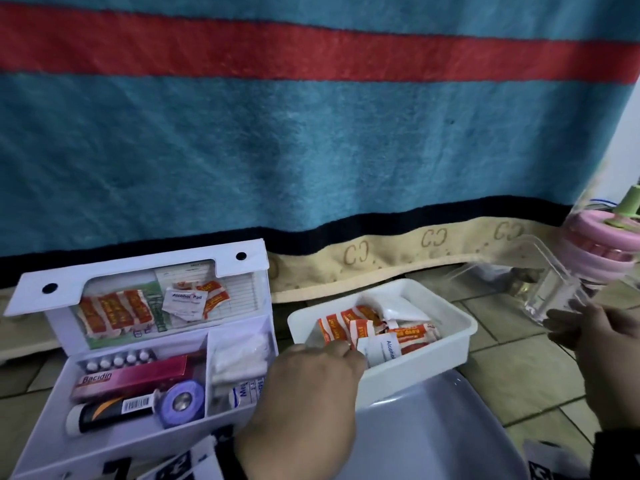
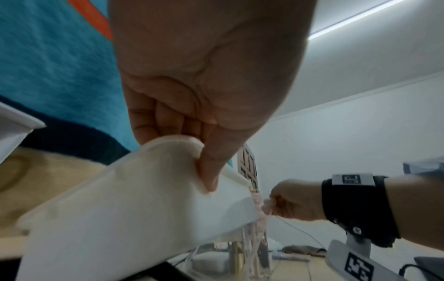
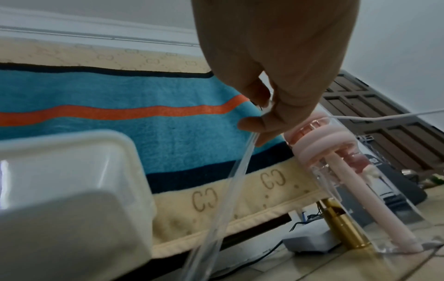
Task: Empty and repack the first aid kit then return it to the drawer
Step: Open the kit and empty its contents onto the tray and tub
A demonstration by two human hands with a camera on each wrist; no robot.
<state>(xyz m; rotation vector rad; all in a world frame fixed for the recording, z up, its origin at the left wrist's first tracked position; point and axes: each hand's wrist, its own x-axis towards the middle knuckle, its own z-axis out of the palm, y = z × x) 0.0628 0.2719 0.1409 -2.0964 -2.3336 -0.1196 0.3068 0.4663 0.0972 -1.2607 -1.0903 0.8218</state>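
The white first aid kit [image 1: 52, 403] stands open on the floor at the left. Its raised lid [image 1: 138, 268] holds orange packets and an alcohol pad. Its base holds a Bacidin box [image 1: 131, 375], a dark tube [image 1: 104, 412] and a purple tape roll [image 1: 180, 400]. To its right, a white tray [image 1: 450, 348] [image 2: 120, 209] [image 3: 60, 171] contains orange packets [image 1: 381, 330] and an alcohol pad [image 1: 381, 348]. My left hand [image 1: 332, 358] [image 2: 209, 133] grips the tray's near left corner, thumb on the outer wall. My right hand [image 1: 588, 327] [image 3: 261, 114] pinches a clear plastic lid [image 1: 547, 292] [image 3: 223, 186], tilted, right of the tray.
A blue blanket with a red stripe [image 1: 311, 133] hangs behind everything. A clear container with pink rings [image 1: 602, 237] stands at far right on the tiled floor [image 1: 519, 368]. A grey plastic surface [image 1: 433, 427] lies near me. A gold bed leg [image 3: 341, 218] stands behind.
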